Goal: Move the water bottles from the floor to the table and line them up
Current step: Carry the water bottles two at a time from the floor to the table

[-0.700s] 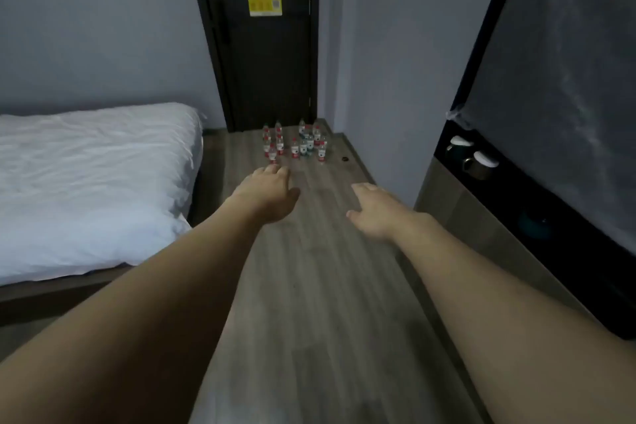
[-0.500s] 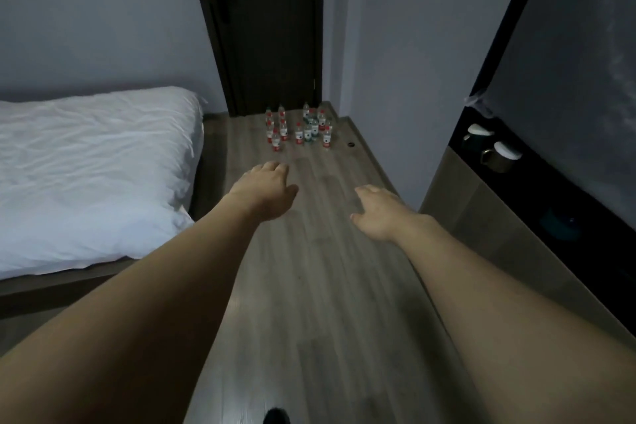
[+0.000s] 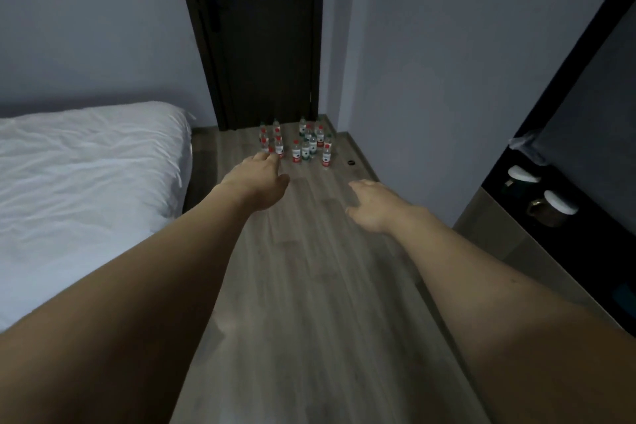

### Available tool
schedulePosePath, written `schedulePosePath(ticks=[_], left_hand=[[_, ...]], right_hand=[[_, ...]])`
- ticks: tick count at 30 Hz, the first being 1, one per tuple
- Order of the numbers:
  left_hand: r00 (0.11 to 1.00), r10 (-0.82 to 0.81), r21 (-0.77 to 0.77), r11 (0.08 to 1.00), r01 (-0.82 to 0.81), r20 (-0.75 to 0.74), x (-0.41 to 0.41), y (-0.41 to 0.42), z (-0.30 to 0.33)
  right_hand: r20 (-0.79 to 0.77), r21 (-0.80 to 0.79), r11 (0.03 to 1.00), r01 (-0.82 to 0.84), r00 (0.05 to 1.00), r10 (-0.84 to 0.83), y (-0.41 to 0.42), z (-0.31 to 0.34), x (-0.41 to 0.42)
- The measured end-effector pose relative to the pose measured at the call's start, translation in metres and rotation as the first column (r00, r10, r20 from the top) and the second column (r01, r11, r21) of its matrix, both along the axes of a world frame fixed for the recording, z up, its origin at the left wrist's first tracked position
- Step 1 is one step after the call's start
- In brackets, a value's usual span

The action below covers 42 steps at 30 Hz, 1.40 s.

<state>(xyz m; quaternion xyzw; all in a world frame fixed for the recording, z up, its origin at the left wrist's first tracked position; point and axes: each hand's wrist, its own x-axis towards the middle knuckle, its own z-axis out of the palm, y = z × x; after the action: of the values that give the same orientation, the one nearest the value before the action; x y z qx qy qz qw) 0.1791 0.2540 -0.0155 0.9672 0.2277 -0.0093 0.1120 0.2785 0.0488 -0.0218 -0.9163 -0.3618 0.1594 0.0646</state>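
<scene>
Several small water bottles (image 3: 296, 147) with red caps and red or green labels stand upright in a cluster on the wooden floor (image 3: 309, 286), far ahead in front of a dark door. Both my arms stretch forward above the floor. My left hand (image 3: 256, 182) hangs in the air with relaxed fingers, overlapping the nearest bottles in the view but well short of them. My right hand (image 3: 373, 205) is also empty, its fingers loosely extended, to the right and nearer to me. The table is a dark counter (image 3: 564, 251) along the right wall.
A bed with white sheets (image 3: 79, 189) fills the left side. The dark door (image 3: 265, 45) carries a yellow sign. Two lidded cups (image 3: 547, 208) sit on the counter at right. A small dark spot (image 3: 351, 162) lies on the floor near the bottles.
The view has tilted up a little and the bottles appear slightly nearer. Both hands stay stretched forward, empty, in much the same pose.
</scene>
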Motion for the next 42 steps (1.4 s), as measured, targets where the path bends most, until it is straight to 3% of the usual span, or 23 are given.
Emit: schedulePosePath(ticks=[11, 21, 33, 42], left_hand=[[0.997, -0.032, -0.021, 0.999, 0.030, -0.066, 0.133, 0.106, -0.042], [0.999, -0.003, -0.010, 1.000, 0.002, -0.038, 0.277, 0.214, -0.039], [0.996, 0.025, -0.046, 0.999, -0.029, -0.083, 0.418, 0.414, -0.065], [0.993, -0.018, -0.113, 0.994, 0.005, -0.118, 0.536, 0.509, -0.072]], right_hand=[[-0.057, -0.040, 0.999, 0.024, 0.998, -0.027, 0.100, -0.030, 0.138], [-0.090, -0.001, 1.000, -0.007, 0.996, 0.007, 0.209, -0.029, 0.289], [-0.137, 0.028, 0.999, 0.016, 0.991, -0.012, 0.388, -0.055, 0.430], [-0.150, 0.065, 0.996, 0.062, 0.987, -0.052, 0.486, -0.068, 0.527]])
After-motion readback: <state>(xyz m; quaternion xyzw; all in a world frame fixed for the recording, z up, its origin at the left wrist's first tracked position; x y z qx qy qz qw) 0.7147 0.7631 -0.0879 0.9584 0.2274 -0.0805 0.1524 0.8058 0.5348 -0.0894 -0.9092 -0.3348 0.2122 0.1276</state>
